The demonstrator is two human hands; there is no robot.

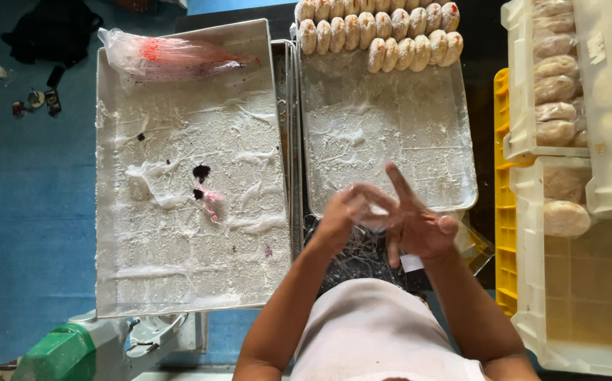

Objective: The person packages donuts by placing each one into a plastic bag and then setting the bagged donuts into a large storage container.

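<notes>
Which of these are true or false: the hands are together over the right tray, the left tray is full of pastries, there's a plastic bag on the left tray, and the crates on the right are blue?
1. The left hand and right hand meet at the near edge of the right tray. True.
2. The left tray is full of pastries. False: it holds flour, dark smears and a bag; the round pastries sit on the right tray.
3. A plastic bag lies on the left tray. True.
4. The crates are blue. False: whitish and yellow.
</notes>
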